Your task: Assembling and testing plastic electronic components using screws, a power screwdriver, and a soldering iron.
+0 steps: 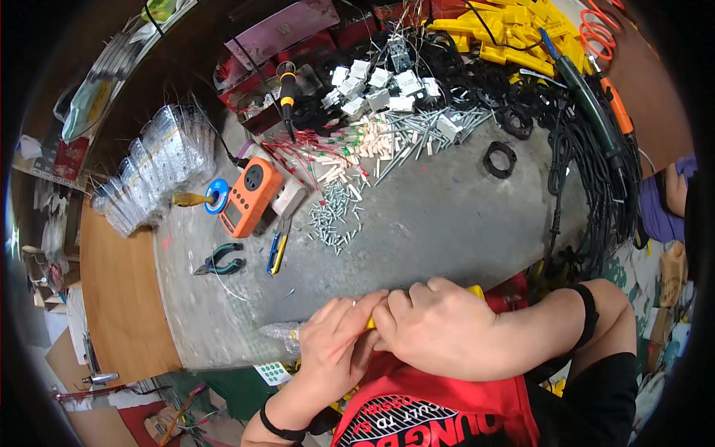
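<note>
Close to my body, at the near edge of the grey worktop, both hands are together around a yellow plastic piece. My right hand is closed over it, and one end sticks out past the knuckles. My left hand is closed against the other end, its fingertips meeting those of the right. Most of the piece is hidden by the fingers, so its full shape does not show. Beside my left wrist lies a clear plastic-wrapped item.
Ahead lie short screws, long screws, white blocks and a black ring. Pliers, a cutter and an orange meter sit left. Yellow housings and black cables fill the right.
</note>
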`<action>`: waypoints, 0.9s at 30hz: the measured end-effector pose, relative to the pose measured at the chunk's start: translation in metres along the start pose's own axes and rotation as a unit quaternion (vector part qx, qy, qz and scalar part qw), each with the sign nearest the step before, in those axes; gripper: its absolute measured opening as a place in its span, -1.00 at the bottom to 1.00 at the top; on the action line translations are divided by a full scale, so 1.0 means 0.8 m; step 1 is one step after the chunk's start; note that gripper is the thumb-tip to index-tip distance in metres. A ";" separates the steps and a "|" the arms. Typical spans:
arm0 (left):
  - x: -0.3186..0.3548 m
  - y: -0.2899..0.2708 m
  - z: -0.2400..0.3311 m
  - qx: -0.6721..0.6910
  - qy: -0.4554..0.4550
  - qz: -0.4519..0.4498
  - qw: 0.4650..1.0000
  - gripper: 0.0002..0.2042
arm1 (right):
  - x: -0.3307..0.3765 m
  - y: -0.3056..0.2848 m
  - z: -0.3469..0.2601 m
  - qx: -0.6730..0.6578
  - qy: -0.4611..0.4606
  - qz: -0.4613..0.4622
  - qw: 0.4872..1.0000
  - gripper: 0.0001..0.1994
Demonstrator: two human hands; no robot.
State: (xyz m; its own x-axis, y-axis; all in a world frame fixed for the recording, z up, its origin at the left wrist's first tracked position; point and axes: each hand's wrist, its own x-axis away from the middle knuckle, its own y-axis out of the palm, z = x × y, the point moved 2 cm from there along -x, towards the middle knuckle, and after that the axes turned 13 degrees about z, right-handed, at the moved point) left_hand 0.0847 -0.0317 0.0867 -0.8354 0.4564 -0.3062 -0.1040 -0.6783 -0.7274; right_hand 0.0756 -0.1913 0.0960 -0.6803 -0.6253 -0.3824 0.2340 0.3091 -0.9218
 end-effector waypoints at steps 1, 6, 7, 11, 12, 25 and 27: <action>-0.004 0.001 0.001 -0.007 -0.002 0.010 1.000 -0.50 | -0.001 0.001 0.003 0.001 0.003 -0.001 1.000 -0.70; -0.028 0.011 -0.037 0.022 -0.081 -0.008 0.996 -0.68 | -0.038 0.024 0.059 -0.172 0.037 -0.145 0.974 -0.51; -0.037 0.016 -0.050 0.052 -0.132 -0.039 0.989 -0.76 | -0.049 0.028 0.076 -0.197 0.057 -0.203 0.957 -0.49; -0.043 0.055 -0.098 0.177 -0.081 0.052 0.980 -0.82 | -0.023 0.084 0.096 -0.262 0.122 -0.248 0.925 -0.56; -0.043 0.052 -0.094 0.155 -0.060 0.060 0.984 -0.80 | -0.009 0.083 0.096 -0.240 0.111 -0.138 0.954 -0.60; -0.015 0.033 -0.080 0.036 -0.030 0.211 0.976 -0.83 | -0.011 0.102 0.071 -0.312 0.187 0.073 0.929 -0.87; -0.011 0.029 -0.078 0.037 -0.035 0.223 0.974 -0.83 | -0.008 0.094 0.070 -0.334 0.261 0.071 0.903 -0.91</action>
State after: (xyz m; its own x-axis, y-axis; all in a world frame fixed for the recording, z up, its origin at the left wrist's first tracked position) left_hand 0.1232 -0.0157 0.0339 -0.8404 0.0694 -0.5375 0.2409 -0.8405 -0.4853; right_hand 0.1369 -0.2042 0.0257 -0.9518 -0.1765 -0.2507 -0.0083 0.8322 -0.5544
